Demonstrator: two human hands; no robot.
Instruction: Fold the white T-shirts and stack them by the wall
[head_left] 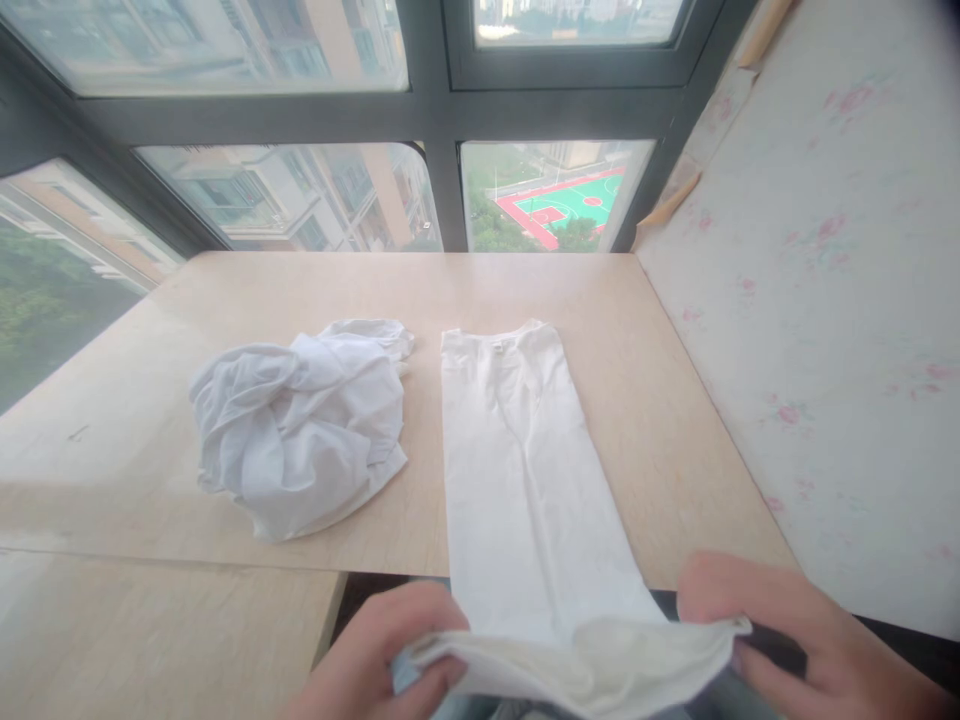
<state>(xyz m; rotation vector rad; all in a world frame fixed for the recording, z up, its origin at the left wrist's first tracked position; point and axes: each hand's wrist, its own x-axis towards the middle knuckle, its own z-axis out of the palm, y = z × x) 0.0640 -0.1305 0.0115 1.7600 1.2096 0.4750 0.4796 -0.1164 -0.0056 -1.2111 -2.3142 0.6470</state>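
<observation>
Fingers of the left hand (375, 650) and the right hand (787, 640) were pinched shut on the near end of the white trousers (525, 470), 1 corner each, holding that end raised off the table (660, 400). Ahead of both hands the rest of the trousers lay flat, legs together. By my judgement, smoothing was done and no fold was made yet. Ahead and left of the left hand, a crumpled white garment (300, 430) sat in a heap, untouched.
</observation>
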